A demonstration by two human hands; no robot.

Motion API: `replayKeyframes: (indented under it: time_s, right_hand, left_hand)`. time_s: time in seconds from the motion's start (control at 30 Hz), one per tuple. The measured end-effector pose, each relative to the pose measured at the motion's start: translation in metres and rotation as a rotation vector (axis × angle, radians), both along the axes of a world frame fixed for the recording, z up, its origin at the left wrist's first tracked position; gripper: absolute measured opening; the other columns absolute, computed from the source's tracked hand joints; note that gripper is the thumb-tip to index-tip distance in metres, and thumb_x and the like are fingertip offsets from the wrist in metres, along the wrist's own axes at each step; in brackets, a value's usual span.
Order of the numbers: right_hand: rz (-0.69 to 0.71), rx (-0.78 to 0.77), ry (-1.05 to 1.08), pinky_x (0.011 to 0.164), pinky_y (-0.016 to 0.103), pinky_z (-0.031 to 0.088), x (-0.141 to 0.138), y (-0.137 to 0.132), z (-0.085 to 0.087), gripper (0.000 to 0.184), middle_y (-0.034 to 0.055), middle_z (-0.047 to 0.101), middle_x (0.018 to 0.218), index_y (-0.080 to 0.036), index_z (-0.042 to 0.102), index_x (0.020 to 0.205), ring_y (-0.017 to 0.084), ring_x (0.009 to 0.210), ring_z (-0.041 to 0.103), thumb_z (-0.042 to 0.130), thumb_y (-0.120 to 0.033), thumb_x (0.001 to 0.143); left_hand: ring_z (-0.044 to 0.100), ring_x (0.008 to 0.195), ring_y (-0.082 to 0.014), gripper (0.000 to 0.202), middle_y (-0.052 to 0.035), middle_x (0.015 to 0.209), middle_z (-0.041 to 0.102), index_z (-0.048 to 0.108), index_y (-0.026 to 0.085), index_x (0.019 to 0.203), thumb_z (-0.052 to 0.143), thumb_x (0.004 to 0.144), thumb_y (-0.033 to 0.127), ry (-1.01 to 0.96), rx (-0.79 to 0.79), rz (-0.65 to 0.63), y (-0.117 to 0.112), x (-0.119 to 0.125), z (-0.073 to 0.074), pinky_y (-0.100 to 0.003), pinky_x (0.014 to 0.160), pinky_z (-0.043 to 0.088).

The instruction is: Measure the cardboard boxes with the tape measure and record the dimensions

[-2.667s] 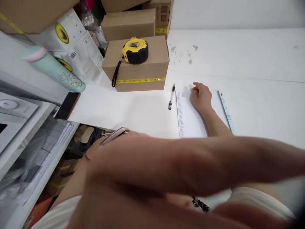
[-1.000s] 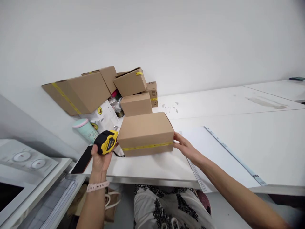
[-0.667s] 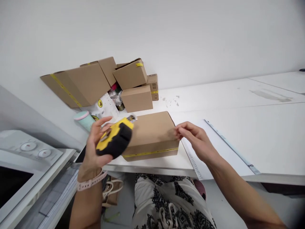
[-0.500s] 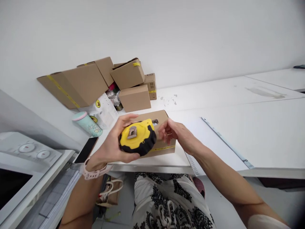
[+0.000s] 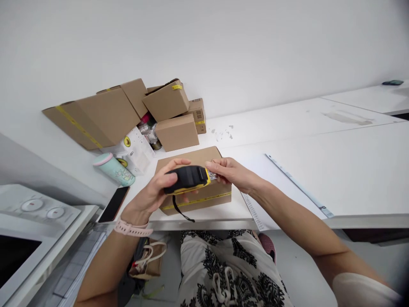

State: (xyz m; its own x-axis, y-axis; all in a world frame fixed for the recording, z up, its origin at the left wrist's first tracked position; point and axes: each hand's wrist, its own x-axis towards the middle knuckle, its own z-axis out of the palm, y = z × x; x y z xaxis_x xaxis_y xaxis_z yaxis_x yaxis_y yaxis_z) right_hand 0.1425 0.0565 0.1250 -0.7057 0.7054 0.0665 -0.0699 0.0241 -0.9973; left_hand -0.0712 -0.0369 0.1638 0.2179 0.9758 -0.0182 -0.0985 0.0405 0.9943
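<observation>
My left hand (image 5: pixel 151 189) is closed around a black and yellow tape measure (image 5: pixel 187 178), its black edge turned up toward me. A black wrist strap (image 5: pixel 179 209) dangles from the tape's case. At the right end of the case, my right hand (image 5: pixel 231 172) pinches the metal tip of the blade (image 5: pixel 212 175), which sticks out a little. Directly below both hands a closed cardboard box (image 5: pixel 204 200) with yellow printed tape lies on the white table.
More cardboard boxes (image 5: pixel 177 132) are stacked at the back left. A mint tumbler (image 5: pixel 113 168) and a dark phone (image 5: pixel 114 204) lie at the left. To the right is a spiral sketch pad (image 5: pixel 277 192) with a pale blue ruler (image 5: pixel 297 184) on it. A white appliance with knobs (image 5: pixel 41 209) stands far left.
My left hand has rolled the tape measure from its yellow face to its black edge, and the strap has come into view. My right hand has moved onto the blade tip.
</observation>
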Motion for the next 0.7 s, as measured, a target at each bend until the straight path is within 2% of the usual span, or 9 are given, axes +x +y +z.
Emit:
replayKeyframes:
  time_s: [0.07, 0.13, 0.23, 0.33, 0.37, 0.47, 0.6, 0.7]
  right_hand:
    - [0.005, -0.041, -0.006, 0.044, 0.024, 0.013, 0.005, 0.016, 0.000, 0.060, -0.0070, 0.038, 0.051, -0.021, 0.042, 0.060, 0.006, 0.046, 0.028, 0.071, -0.073, 0.072]
    - [-0.040, -0.068, 0.007, 0.045, 0.026, 0.010, 0.019, 0.039, -0.002, 0.058, -0.0077, 0.035, 0.050, -0.021, 0.043, 0.061, 0.005, 0.046, 0.024, 0.075, -0.069, 0.071]
    - [-0.196, -0.115, 0.074, 0.047, 0.027, 0.009, 0.046, 0.074, -0.014, 0.056, -0.0082, 0.032, 0.053, -0.022, 0.040, 0.061, 0.005, 0.049, 0.021, 0.079, -0.061, 0.071]
    - [-0.275, -0.139, 0.069, 0.048, 0.028, 0.009, 0.056, 0.090, -0.035, 0.056, -0.0074, 0.034, 0.054, -0.021, 0.042, 0.062, 0.006, 0.050, 0.022, 0.079, -0.063, 0.070]
    - [-0.270, -0.134, 0.052, 0.048, 0.028, 0.010, 0.054, 0.091, -0.043, 0.057, -0.0069, 0.035, 0.054, -0.021, 0.042, 0.061, 0.006, 0.049, 0.022, 0.078, -0.066, 0.069]
    - [-0.244, -0.113, 0.012, 0.049, 0.027, 0.011, 0.034, 0.087, -0.063, 0.062, -0.0061, 0.037, 0.055, -0.021, 0.043, 0.060, 0.006, 0.050, 0.023, 0.074, -0.074, 0.066]
    - [-0.292, -0.109, -0.023, 0.050, 0.027, 0.016, 0.011, 0.083, -0.074, 0.061, -0.0061, 0.039, 0.055, -0.021, 0.045, 0.060, 0.007, 0.051, 0.027, 0.074, -0.075, 0.065]
    - [-0.344, -0.112, -0.020, 0.050, 0.026, 0.020, 0.006, 0.083, -0.076, 0.060, -0.0060, 0.041, 0.057, -0.021, 0.043, 0.061, 0.008, 0.052, 0.030, 0.074, -0.072, 0.067]
  left_hand:
    - [0.075, 0.081, -0.0423, 0.059, -0.0172, 0.105, 0.074, 0.069, 0.017, 0.118, 0.080, 0.071, 0.052, -0.028, -0.030, 0.043, 0.002, -0.005, 0.002, -0.041, 0.049, 0.060]
    - [0.075, 0.078, -0.0416, 0.054, -0.0167, 0.101, 0.075, 0.071, 0.015, 0.115, 0.078, 0.072, 0.047, -0.031, -0.040, 0.108, 0.003, -0.022, 0.004, -0.042, 0.050, 0.061]
    - [0.074, 0.069, -0.0373, 0.044, -0.0151, 0.092, 0.077, 0.074, 0.012, 0.105, 0.077, 0.073, 0.041, -0.023, -0.069, 0.245, 0.004, -0.068, 0.003, -0.039, 0.044, 0.059]
    - [0.071, 0.059, -0.0323, 0.033, -0.0140, 0.082, 0.078, 0.076, 0.012, 0.094, 0.073, 0.075, 0.039, -0.025, -0.109, 0.441, 0.005, -0.127, -0.007, -0.034, 0.036, 0.054]
    - [0.070, 0.055, -0.0311, 0.030, -0.0128, 0.077, 0.077, 0.076, 0.013, 0.090, 0.073, 0.075, 0.038, -0.015, -0.120, 0.510, 0.006, -0.145, -0.011, -0.033, 0.033, 0.052]
    - [0.066, 0.047, -0.0296, 0.027, -0.0127, 0.068, 0.075, 0.077, 0.012, 0.084, 0.070, 0.075, 0.037, 0.009, -0.137, 0.594, 0.011, -0.184, -0.024, -0.034, 0.029, 0.050]
    - [0.069, 0.052, -0.0334, 0.031, -0.0150, 0.073, 0.076, 0.078, 0.011, 0.086, 0.067, 0.075, 0.039, 0.012, -0.177, 0.614, 0.017, -0.208, -0.039, -0.040, 0.033, 0.053]
    - [0.071, 0.061, -0.0393, 0.045, -0.0193, 0.080, 0.076, 0.078, 0.010, 0.096, 0.066, 0.076, 0.048, -0.009, -0.206, 0.594, 0.024, -0.218, -0.049, -0.049, 0.044, 0.059]
